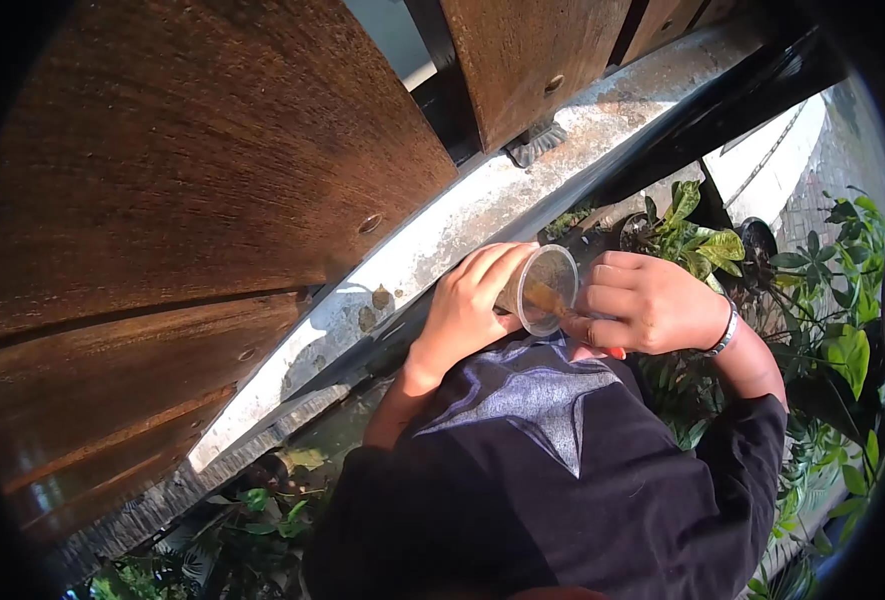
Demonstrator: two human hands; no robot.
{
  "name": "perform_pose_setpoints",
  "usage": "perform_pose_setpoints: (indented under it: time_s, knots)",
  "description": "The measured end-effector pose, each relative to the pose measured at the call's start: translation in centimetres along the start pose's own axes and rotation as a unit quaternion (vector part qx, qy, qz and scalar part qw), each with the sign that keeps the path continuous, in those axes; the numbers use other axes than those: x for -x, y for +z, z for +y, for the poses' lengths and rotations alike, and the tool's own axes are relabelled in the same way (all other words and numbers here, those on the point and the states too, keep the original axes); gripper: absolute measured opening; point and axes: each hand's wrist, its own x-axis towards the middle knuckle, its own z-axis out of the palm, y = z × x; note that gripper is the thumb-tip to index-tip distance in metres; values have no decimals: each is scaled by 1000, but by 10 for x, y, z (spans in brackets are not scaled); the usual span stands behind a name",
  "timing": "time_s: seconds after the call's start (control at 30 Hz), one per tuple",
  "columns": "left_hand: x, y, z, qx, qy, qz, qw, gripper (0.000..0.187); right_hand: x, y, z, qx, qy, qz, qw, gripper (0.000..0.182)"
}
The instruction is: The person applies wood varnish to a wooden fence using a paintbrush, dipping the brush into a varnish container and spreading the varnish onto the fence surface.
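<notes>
A clear plastic cup (548, 290) is tilted in front of my chest, its round mouth turned to the right. The fingers of my left hand (469, 305) wrap round its side. Something brownish orange (540, 297) shows inside the cup, near the rim. My right hand (630, 303), with a bracelet on the wrist, is closed at the cup's mouth, its fingertips by the brownish thing. What those fingers hold is too hidden to name. A small orange-red spot (616, 352) shows just under this hand.
Brown wooden boards (192, 170) fill the upper left, bordered by a worn, whitish curved edge (442, 235). Leafy plants (697, 240) grow at the right, and more greenery (282, 510) is at the lower left. A black shirt with a star print (552, 400) lies below my hands.
</notes>
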Motion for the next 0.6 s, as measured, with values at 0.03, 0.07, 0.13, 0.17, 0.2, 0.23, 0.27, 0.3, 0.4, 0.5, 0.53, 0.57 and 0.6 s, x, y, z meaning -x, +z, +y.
perform_pose_setpoints:
  time_s: [0.03, 0.07, 0.13, 0.17, 0.2, 0.23, 0.27, 0.3, 0.4, 0.5, 0.53, 0.57, 0.6]
  knots:
    - [-3, -3, 4, 9, -20, 3, 1000, 74, -2, -10, 4, -21, -19, 38, 999, 30]
    - [-5, -5, 7, 19, -38, 7, 999, 75, -3, -17, 7, -41, -37, 75, 996, 27]
    - [-7, -6, 10, -5, -24, 33, 999, 78, 3, -25, 11, -115, 4, 164, 980, 36]
    - [-9, -7, 14, 9, -35, 43, 998, 78, 8, -27, 14, -140, 27, 185, 972, 34]
    - [-11, -8, 17, 23, -45, 52, 997, 78, 14, -27, 17, -164, 51, 207, 963, 33]
    - [-14, -8, 19, 21, -42, 56, 997, 80, 19, -25, 18, -159, 78, 225, 958, 29]
    - [-15, -7, 22, 18, -43, 59, 997, 80, 24, -19, 20, -160, 74, 224, 958, 29]
    - [-15, -6, 24, 18, -66, 63, 996, 82, 28, -11, 22, -131, 79, 233, 960, 31]
    - [-22, -4, 32, 13, -110, 75, 991, 84, 29, -6, 25, 14, 1, 217, 976, 42]
    - [-26, 1, 35, 12, -128, 91, 987, 83, 42, 4, 28, -51, 47, 258, 964, 33]
    - [-29, 3, 35, 13, -117, 107, 987, 84, 47, 9, 31, -95, 75, 290, 949, 29]
    - [-32, 5, 34, 10, -111, 112, 987, 84, 54, 23, 26, -198, 165, 362, 896, 22]
    - [-34, 8, 35, 12, -104, 130, 986, 83, 61, 43, 25, -261, 238, 426, 833, 19]
